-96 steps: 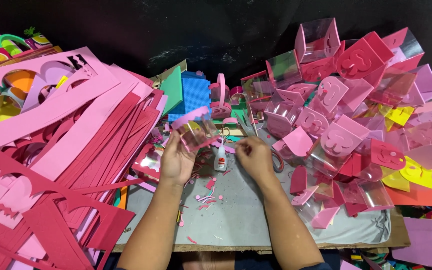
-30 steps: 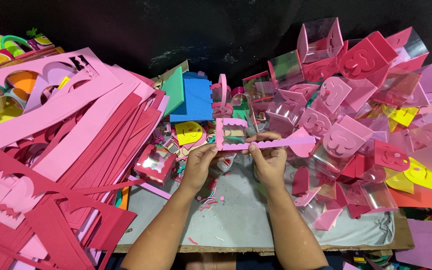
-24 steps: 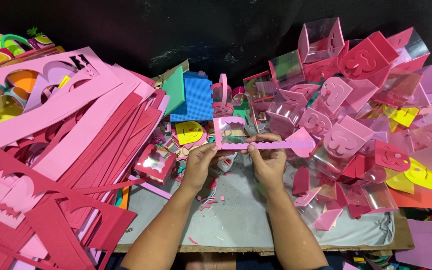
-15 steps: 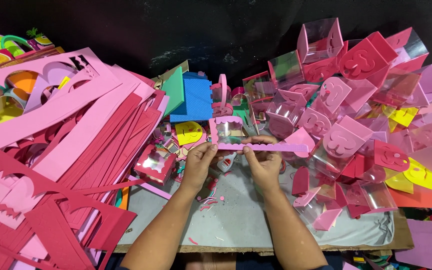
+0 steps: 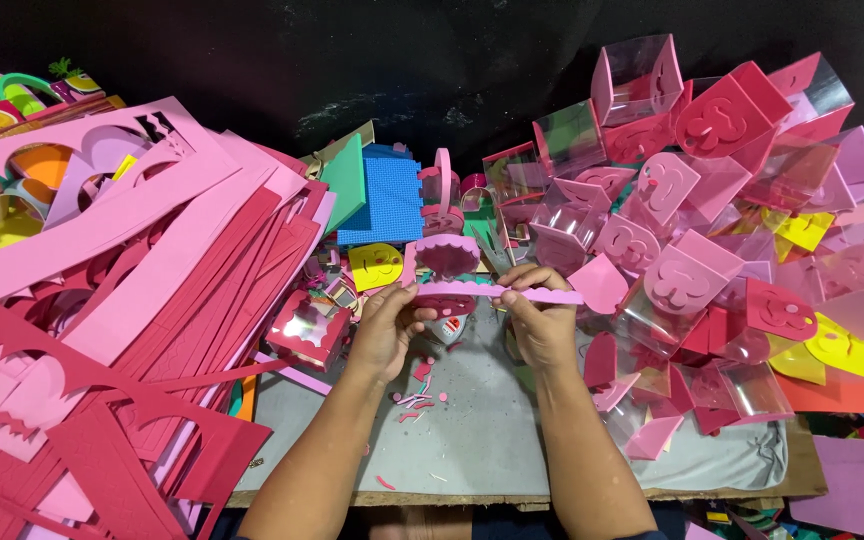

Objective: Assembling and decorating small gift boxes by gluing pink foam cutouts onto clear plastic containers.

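Note:
Both of my hands hold one flat pink foam cut-out (image 5: 472,275) above the grey table (image 5: 472,440). It has a scalloped square frame at its left end and a wavy strip running right. My left hand (image 5: 387,325) pinches it under the frame. The strip is gripped near its right part by my right hand (image 5: 540,318). A small red and white bottle-like thing (image 5: 444,325) lies half hidden on the table between my hands.
A deep stack of pink and red foam sheets (image 5: 122,290) fills the left. Several pink boxes with clear windows (image 5: 692,200) are heaped at the right. One small red box (image 5: 304,328) sits left of my left hand. Blue and green foam pieces (image 5: 384,200) lie behind.
Earlier my hands held a small clear-windowed box low over the table. They now hold the pink frame-and-strip cut-out, which has tilted from facing me to nearly edge-on.

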